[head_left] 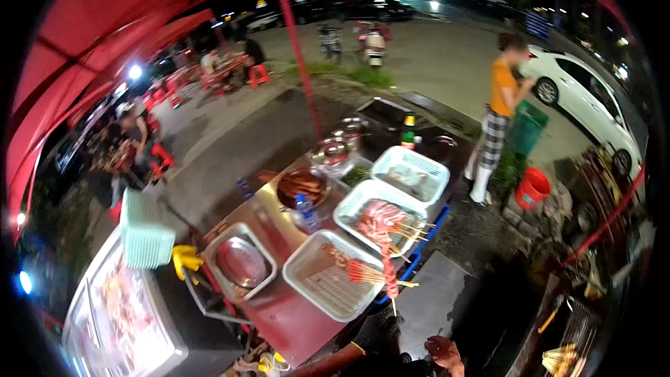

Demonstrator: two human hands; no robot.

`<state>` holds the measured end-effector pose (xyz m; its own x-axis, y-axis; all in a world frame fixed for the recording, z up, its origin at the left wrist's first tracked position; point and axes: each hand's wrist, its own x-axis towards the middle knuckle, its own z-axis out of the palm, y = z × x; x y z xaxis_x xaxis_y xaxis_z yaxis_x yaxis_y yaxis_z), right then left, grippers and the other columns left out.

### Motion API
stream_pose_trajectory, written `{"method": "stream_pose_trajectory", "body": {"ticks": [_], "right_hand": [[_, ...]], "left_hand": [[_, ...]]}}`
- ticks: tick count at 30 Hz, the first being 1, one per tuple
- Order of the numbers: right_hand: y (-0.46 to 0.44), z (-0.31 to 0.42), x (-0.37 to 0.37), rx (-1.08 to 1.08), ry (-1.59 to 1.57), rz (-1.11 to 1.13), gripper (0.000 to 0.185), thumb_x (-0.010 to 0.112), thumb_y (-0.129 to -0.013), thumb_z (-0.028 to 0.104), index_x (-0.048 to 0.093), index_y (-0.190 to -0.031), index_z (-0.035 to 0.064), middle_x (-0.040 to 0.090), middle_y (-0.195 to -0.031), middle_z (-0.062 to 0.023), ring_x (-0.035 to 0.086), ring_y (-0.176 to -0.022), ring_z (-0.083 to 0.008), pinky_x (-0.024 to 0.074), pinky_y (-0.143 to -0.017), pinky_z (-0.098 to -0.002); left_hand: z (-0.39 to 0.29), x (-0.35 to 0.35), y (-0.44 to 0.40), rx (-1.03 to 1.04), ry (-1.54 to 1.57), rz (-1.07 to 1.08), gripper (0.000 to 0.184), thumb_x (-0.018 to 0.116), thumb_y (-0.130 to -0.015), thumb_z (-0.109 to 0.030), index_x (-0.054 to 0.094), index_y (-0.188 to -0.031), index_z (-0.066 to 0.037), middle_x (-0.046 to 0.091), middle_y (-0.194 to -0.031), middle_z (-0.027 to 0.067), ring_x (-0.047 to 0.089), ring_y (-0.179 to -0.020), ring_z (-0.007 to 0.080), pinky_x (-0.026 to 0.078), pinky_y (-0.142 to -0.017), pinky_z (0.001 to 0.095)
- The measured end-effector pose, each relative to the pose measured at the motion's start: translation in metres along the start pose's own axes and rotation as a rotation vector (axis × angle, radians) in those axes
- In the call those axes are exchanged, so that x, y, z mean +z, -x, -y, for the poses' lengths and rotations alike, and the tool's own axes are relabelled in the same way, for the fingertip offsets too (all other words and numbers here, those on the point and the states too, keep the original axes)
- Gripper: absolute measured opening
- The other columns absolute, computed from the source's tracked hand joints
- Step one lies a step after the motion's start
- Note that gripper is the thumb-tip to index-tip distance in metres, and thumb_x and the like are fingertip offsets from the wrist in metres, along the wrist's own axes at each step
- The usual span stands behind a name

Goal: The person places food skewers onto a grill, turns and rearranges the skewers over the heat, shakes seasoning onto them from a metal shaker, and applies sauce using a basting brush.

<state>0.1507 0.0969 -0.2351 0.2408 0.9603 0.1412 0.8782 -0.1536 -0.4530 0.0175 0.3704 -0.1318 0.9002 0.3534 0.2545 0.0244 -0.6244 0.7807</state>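
Observation:
My left hand (382,329) is at the lower middle, dark and in shadow, at the bare stick end of a long meat skewer (391,276). It seems closed on that stick, though its fingers are hard to make out. The skewer stands out over the near corner of a white basket (314,305) holding red-tipped skewers (364,274). Behind it, a second white basket (345,213) holds a heap of pale pink meat skewers (380,215). My right hand (444,354) is curled at the bottom edge, apart from the baskets; whatever it holds is hidden.
A metal bowl in a tray (269,281), a water bottle (306,211), a bowl of brown food (307,199) and a third basket (435,195) share the table. Left are stacked baskets (148,243) and a lit display case (167,335); lower right, a grill (572,328). A person (501,91) stands beyond.

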Motion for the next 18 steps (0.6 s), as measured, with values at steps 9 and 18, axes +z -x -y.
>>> {"method": "stream_pose_trajectory", "body": {"ticks": [9,18], "right_hand": [[0.213,0.079,0.074,1.362,-0.290,-0.332,0.028,0.065,-0.084,0.027,0.068,-0.101,0.0047,0.068,-0.092,-0.0155,0.066,-0.088,-0.0287,0.0515,-0.077,-0.0383],[0.318,0.323,0.149,1.732,-0.991,-1.879,0.027,0.053,-0.093,0.024,0.055,-0.069,0.0109,0.052,-0.057,0.0007,0.046,-0.046,-0.0101,0.0342,-0.039,-0.0254]], "left_hand": [[-0.066,0.073,-0.035,-0.018,0.504,0.689,0.016,0.056,-0.093,-0.018,0.057,-0.095,-0.002,0.060,-0.071,0.0060,0.058,-0.057,0.0131,0.048,-0.054,0.0301],[-0.197,0.167,0.052,-0.091,0.171,1.692,0.009,0.057,-0.090,-0.012,0.059,-0.086,-0.004,0.060,-0.070,0.0039,0.055,-0.058,0.0086,0.046,-0.052,0.0240]]}}
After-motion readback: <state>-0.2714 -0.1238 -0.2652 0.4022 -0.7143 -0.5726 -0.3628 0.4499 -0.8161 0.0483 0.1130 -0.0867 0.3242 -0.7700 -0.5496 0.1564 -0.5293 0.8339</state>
